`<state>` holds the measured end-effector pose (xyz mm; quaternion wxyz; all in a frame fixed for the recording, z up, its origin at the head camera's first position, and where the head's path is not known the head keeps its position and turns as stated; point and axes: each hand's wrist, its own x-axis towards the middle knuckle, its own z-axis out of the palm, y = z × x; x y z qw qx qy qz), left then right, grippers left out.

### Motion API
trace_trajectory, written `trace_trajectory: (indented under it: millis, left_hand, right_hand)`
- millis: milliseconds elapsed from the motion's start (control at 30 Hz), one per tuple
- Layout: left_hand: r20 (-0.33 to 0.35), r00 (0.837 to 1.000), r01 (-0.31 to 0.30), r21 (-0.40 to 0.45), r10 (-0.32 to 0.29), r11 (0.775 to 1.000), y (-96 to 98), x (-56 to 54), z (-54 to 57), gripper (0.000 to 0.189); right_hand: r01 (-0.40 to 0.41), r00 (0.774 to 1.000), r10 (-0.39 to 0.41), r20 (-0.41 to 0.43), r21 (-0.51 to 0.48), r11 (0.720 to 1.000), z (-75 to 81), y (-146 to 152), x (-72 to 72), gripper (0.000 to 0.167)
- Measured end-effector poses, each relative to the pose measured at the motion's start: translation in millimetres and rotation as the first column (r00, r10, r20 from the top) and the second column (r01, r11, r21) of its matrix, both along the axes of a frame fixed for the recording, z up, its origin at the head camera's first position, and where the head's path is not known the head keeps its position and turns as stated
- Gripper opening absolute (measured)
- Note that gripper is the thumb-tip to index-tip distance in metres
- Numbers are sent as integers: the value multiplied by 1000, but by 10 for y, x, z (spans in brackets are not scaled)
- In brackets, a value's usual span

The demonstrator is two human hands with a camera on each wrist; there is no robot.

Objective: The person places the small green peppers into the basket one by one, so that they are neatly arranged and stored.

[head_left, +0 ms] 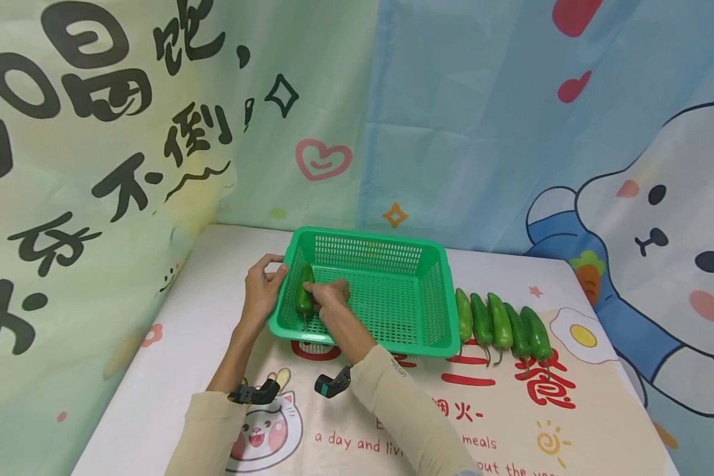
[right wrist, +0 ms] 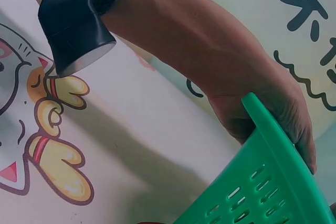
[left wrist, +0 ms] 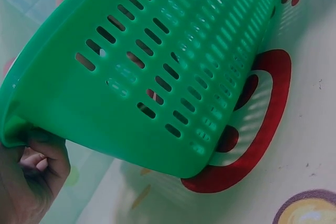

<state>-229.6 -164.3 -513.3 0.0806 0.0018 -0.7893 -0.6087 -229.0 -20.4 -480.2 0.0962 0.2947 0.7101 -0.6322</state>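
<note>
A green plastic basket [head_left: 387,347] with slotted walls stands on the table, its near side in front of me. My left hand [head_left: 263,287] grips its left rim, thumb over the edge; the left wrist view shows the same hand [left wrist: 39,179] curled at the rim. Inside, along the left wall, lies one green pepper [head_left: 303,297], stem toward me. My right hand [head_left: 331,295] reaches into the basket and holds this pepper between its fingers, partly hidden from the head camera. The right wrist view shows the left hand [right wrist: 273,111] at the rim, but not the right hand.
Several green peppers [head_left: 500,320] lie side by side right of the basket, stems toward me. A printed cloth [head_left: 404,423] covers the near part of the white table [head_left: 155,390]. Printed curtains [head_left: 309,119] hang behind and at the left.
</note>
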Motion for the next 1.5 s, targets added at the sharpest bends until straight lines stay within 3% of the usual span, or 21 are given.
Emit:
trace_trajectory:
  millis: [300, 567, 1000, 1267, 1500]
  left_hand:
    - [-9, 1000, 2, 1, -2, 1000, 17, -7, 12, 31]
    - [9, 1000, 4, -6, -4, 1000, 31, 36, -20, 31]
    - [10, 1000, -6, -22, 7, 1000, 44, -2, 2, 31]
    - [13, 1000, -15, -18, 15, 1000, 36, 26, 7, 31]
    - [-4, 1000, -10, -11, 10, 1000, 27, 48, 15, 32]
  right_hand:
    - [20, 1000, -20, 23, -11, 1000, -42, 16, -34, 49]
    - [3, 1000, -2, 30, -14, 1000, -54, 102, 43, 41]
    - [9, 1000, -9, -6, -89, 996, -16, 251, 112, 52]
    - [-40, 999, 39, -8, -131, 991, -11, 378, 143, 62]
    - [-142, 990, 142, -18, -246, 959, 5, 580, 139, 71]
